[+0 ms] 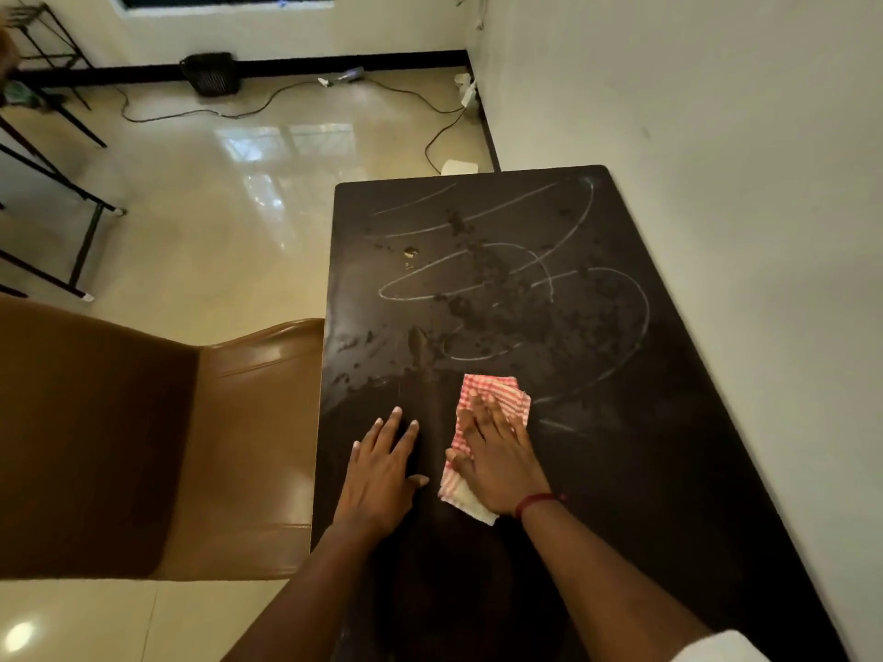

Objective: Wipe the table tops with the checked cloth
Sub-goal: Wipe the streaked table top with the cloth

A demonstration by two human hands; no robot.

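Your right hand (499,463) lies flat, fingers spread wide, pressing down on the checked cloth (492,398), which sits on the dark desk (645,470) toward its near end, a little left of the middle. The red-and-white cloth shows beyond your fingertips at 12 o'clock and trails out under your palm toward 7 o'clock, where a paler corner pokes out by the wrist. A red thread band (533,503) circles that wrist.

Your left hand (382,475) rests open and flat on the bare desk surface, just beside the cloth at its 9 o'clock, fingers extended and holding nothing. The two hands are close but not touching.

From the cloth toward 12 o'clock, the desk top carries looping pale chalky streaks (525,279) and a scatter of dark crumbly smears (478,303), thickest around the middle. A small pale blob (411,252) sits at roughly 11 o'clock from the cloth, farther up. The near strip around your hands looks plainer.

The desk's right long edge runs along the white wall (716,136). At 9 o'clock from your left hand, a brown padded chair (191,446) stands up against the desk's left edge. On the glossy tiled floor (239,207) beyond, at 11 o'clock, a black basket (210,73) stands by the skirting with cables (267,100) trailing near it.
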